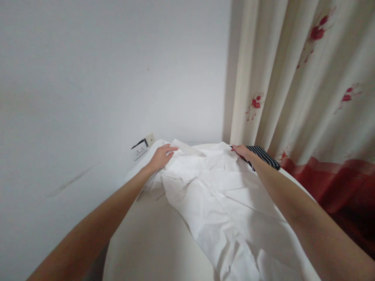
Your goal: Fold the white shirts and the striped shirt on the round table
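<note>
A wrinkled white shirt (202, 195) is spread over a white surface (152, 234), its long folds running down toward me. At its far left corner, my left hand (161, 157) pinches the edge of the fabric between thumb and fingers. My right hand (240, 150) is closed on the far right corner, arm stretched forward. Beside and partly under that hand lies a folded black cloth with white stripes (263, 156). More bunched white fabric (150, 183) shows beneath and left of my left hand.
Behind the surface stands a plain white wall (117, 70). A white power socket (139, 151) and a beige wall plate (150, 139) sit low on it. At the right hangs a cream curtain with red flowers (287, 86) and a red lower band.
</note>
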### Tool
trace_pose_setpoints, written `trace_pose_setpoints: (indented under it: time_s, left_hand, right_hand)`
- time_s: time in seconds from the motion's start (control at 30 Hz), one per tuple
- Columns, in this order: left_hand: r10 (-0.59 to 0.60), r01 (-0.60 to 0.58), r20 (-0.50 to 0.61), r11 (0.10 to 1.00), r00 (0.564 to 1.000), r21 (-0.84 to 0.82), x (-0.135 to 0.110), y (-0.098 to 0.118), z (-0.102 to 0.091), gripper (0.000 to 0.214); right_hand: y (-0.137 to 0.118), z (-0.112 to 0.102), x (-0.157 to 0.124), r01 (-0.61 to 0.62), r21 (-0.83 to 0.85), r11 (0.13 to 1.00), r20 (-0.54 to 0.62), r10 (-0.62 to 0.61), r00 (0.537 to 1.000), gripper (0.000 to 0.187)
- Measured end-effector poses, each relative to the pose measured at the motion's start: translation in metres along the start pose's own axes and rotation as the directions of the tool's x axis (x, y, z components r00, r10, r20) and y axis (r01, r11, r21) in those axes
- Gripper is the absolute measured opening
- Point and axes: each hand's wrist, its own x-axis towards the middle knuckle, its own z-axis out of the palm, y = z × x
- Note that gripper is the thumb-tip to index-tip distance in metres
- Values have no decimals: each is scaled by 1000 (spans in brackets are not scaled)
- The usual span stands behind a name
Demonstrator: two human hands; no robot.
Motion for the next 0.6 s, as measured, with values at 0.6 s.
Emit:
trace_pose_setpoints:
  time_s: [0.6]
  left_hand:
    - [-258, 255, -69, 966, 964, -54, 151, 15, 38, 83]
  right_hand:
    - [2, -104, 2, 204, 457, 866, -197, -125, 972, 28]
